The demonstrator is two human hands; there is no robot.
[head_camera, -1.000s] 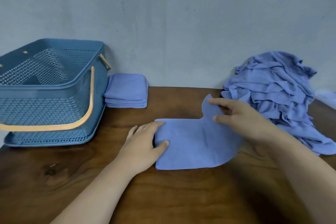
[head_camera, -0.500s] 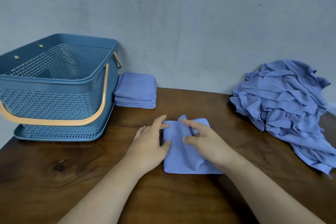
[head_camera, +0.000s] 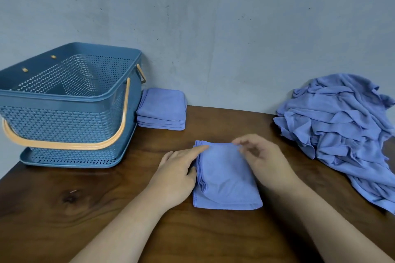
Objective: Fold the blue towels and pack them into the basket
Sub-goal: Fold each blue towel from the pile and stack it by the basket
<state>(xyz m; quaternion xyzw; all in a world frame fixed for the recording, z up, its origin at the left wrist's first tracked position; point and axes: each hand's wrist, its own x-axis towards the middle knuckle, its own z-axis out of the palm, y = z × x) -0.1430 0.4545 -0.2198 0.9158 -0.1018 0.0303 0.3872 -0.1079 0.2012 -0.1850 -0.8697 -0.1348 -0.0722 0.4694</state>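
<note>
A folded blue towel [head_camera: 224, 181] lies flat on the brown table, in the middle. My left hand [head_camera: 177, 173] rests against its left edge, the index finger laid straight along the far left corner. My right hand [head_camera: 260, 160] sits on the towel's right side, fingers loosely curled over the far right corner; whether it pinches the cloth I cannot tell. A blue plastic basket [head_camera: 70, 100] with an orange handle stands at the far left, nothing visible inside. A stack of folded blue towels [head_camera: 162, 109] lies beside the basket.
A heap of unfolded blue towels [head_camera: 342, 126] fills the far right of the wooden table [head_camera: 85, 209], spilling toward the right edge. A grey wall runs close behind everything. The basket's handle hangs down over its front.
The right half of the towel has been folded over to the left and now lies flat as a narrower rectangle. My right hand moved back to the towel's right side.
</note>
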